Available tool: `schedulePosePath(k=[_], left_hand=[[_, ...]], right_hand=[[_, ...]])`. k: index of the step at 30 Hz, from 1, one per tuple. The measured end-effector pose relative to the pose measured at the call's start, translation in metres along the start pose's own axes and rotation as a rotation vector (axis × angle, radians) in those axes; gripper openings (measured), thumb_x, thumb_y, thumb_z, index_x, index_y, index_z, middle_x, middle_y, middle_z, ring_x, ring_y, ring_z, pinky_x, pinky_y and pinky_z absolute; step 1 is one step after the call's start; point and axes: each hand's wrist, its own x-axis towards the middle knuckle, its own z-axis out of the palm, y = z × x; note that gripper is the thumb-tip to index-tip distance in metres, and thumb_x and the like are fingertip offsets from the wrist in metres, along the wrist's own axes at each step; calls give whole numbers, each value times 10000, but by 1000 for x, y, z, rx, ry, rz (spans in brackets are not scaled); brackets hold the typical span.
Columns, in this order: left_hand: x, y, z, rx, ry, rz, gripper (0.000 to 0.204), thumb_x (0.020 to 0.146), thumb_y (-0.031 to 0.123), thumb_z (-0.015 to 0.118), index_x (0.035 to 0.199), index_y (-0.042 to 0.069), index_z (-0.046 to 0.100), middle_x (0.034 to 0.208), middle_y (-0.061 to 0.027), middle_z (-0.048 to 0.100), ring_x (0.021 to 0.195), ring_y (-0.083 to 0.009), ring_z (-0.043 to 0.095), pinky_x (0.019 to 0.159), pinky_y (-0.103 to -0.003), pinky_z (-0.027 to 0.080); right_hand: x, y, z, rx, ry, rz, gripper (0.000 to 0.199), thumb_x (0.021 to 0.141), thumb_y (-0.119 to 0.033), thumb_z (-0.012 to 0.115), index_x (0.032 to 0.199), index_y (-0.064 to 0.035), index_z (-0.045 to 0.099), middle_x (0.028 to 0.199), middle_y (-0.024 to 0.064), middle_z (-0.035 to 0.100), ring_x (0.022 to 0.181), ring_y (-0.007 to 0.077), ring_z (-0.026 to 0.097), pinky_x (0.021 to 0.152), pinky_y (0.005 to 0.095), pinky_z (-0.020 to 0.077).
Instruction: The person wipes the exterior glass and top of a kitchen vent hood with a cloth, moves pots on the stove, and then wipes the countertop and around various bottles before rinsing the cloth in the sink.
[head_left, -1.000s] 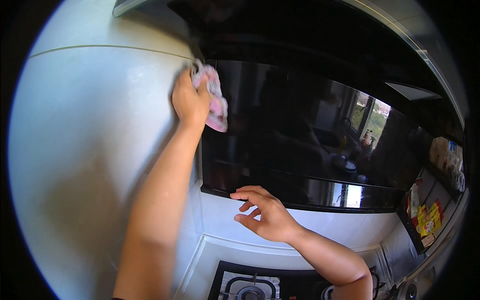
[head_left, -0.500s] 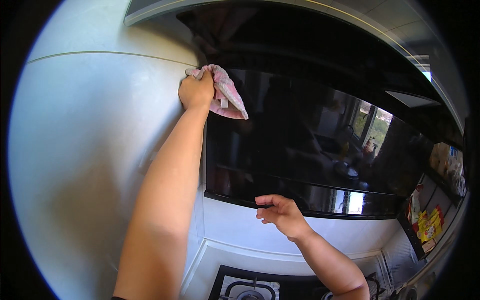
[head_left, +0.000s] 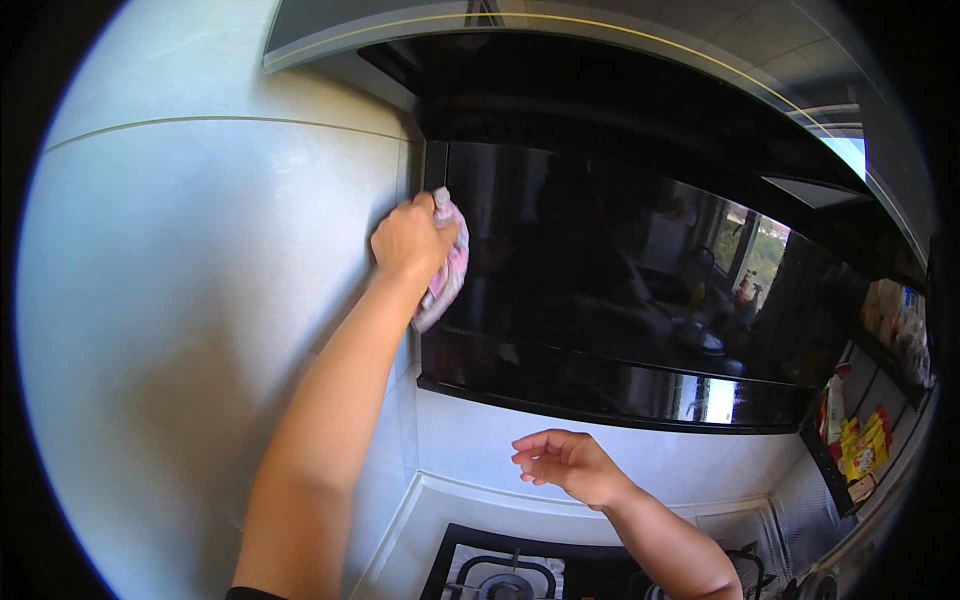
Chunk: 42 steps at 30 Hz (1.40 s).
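My left hand (head_left: 412, 240) grips a pink and white cloth (head_left: 450, 268) at the left edge of a glossy black range hood (head_left: 580, 260), beside the pale wall. The cloth is bunched in the fingers and its lower end hangs along the hood's side. Below the hood's bottom edge, my right hand (head_left: 575, 468) is held in the air with loosely curved fingers and thumb apart, holding nothing. Window and sink reflections show on the hood's dark front.
A gas stove (head_left: 505, 575) with a black burner grate lies below. At the right, a dark wall shelf (head_left: 838, 480) holds yellow packets (head_left: 862, 445) and other packages. Pale wall panels (head_left: 210, 280) rise close on the left, and a cabinet (head_left: 640, 30) spans above the hood.
My left hand has moved down along the hood's left edge with the cloth, which is now more bunched and upright. My right hand has dropped slightly.
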Motion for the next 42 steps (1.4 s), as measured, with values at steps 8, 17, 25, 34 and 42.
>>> schedulePosePath(k=[8, 17, 25, 34, 42], left_hand=[[56, 19, -10, -173, 238, -189, 419, 795, 338, 721, 1004, 15, 554, 1001, -211, 645, 910, -390, 637, 778, -474, 514], [51, -1, 38, -1210, 166, -621, 337, 840, 186, 721, 1056, -51, 616, 1022, -118, 668, 907, -192, 637, 767, -330, 515], [-11, 18, 51, -299, 563, 173, 407, 726, 69, 746, 1093, 102, 574, 1163, -136, 501, 1079, -364, 469, 928, -430, 396], [-177, -28, 108, -330, 2, 598, 286, 732, 39, 645, 994, 156, 636, 1042, -87, 549, 876, -312, 558, 717, -411, 489], [-46, 42, 53, -457, 561, 313, 473, 743, 61, 660, 1203, 102, 561, 1286, -169, 436, 1166, -371, 436, 1000, -465, 353]], right_hand=[[0, 0, 6, 29, -69, 50, 282, 908, -31, 597, 1188, 6, 593, 1053, 100, 649, 931, 170, 620, 840, 283, 503], [-3, 11, -4, 47, -9, 22, 261, 918, -53, 599, 1173, 2, 602, 1028, 96, 660, 919, 162, 632, 818, 282, 509], [14, 23, -11, 113, 209, -51, 277, 873, 8, 614, 1149, -10, 608, 960, 65, 653, 836, 139, 618, 731, 268, 500], [78, -5, -26, 150, 564, -307, 346, 886, 8, 576, 1229, -28, 544, 1107, 74, 603, 908, 152, 607, 762, 280, 513], [48, 20, -35, 239, 726, -302, 284, 899, 25, 543, 1177, -30, 566, 1012, 60, 626, 803, 142, 614, 716, 260, 509]])
